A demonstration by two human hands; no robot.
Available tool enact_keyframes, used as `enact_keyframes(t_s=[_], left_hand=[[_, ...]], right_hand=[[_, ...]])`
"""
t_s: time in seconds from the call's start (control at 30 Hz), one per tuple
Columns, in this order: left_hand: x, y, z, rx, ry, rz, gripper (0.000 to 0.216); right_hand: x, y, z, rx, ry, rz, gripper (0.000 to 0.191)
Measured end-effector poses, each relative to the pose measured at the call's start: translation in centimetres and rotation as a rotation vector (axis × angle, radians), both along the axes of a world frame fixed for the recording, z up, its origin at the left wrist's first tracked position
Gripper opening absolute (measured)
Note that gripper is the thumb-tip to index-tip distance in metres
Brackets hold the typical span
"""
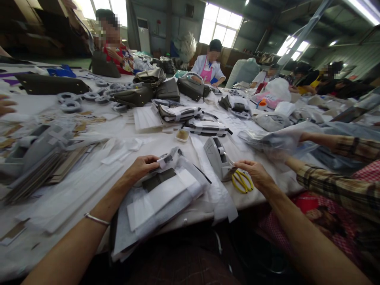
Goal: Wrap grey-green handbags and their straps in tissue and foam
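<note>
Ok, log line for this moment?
left hand: pinches white paper-wrapped dark bag part | right hand: fingertips at grey plastic tape dispenser | yellow-handled scissors: beside dispenser

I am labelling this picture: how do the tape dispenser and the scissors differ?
The tape dispenser is grey and bulky; the scissors are thin with yellow handles. The dispenser stands upright, while the scissors lie flat. The right hand has its fingertips at the dispenser's front end, not on the scissors. Both rest on the white table by that hand.
</note>
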State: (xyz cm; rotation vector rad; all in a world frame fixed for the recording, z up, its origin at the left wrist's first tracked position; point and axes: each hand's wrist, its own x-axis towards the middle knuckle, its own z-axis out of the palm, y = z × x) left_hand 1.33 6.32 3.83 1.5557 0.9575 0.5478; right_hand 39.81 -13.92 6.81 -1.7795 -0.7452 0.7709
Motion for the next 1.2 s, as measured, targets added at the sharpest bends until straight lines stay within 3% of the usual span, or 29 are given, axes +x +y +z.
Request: enact_keyframes(t_s=[0.1, 0.27, 0.33, 0.4, 0.5, 0.6, 0.67, 0.77, 0.83, 1.0, 1.2], left_hand=[[-0.1, 0.1, -0.1, -0.003, -0.016, -0.007, 0.046], [-0.2, 0.4, -0.6, 0.014, -0.028, -0.011, 0.044], [-0.3, 0.4, -1.0, 0.027, -0.033, -0.011, 0.040], [-0.4, 0.5, -1.4, 0.040, -0.026, -0.017, 0.038], [-0.4, 0.6, -1.7, 0.047, -0.037, -0.027, 0.036], [-0.4, 0.6, -1.7, 0.037, -0.046, -0.016, 0.036], [-0.4, 0.4, -1.6, 0.031, -0.045, -0.016, 0.036], [-0.4, 0.3, -1.7, 0.033, -0.075, -0.038, 0.034], [-0.5, 0.4, -2.0, 0.034, -0.103, -0.048, 0.033], [-0.5, 0.7, -2.9, 0.038, -0.174, -0.093, 0.030], [-0.4, 1.0, -3.2, 0.031, -0.202, -0.095, 0.026]], right_hand=[[-0.6, -1.5, -0.3, -0.019, 0.019, -0.041, 0.037], [0.0, -2.8, -2.7, -0.208, -0.079, -0.038, 0.043], [0.5, -3.3, -3.0, -0.351, -0.231, 0.014, 0.041], [0.3, -3.7, -2.2, -0.441, -0.302, 0.161, 0.040], [-3.0, -3.0, 0.4, -0.317, -0.224, 0.459, 0.040], [-9.6, -0.1, 2.9, -0.120, -0.265, 0.545, 0.032], [-14.5, 2.9, 3.3, 0.037, -0.251, 0.579, 0.027], [-20.0, 7.5, 1.9, 0.192, -0.242, 0.564, 0.021], [-21.8, 10.1, 0.2, 0.229, -0.274, 0.546, 0.018], [-22.3, 13.9, -3.0, 0.263, -0.423, 0.511, 0.018], [-22.1, 15.6, -4.4, 0.334, -0.517, 0.495, 0.016]])
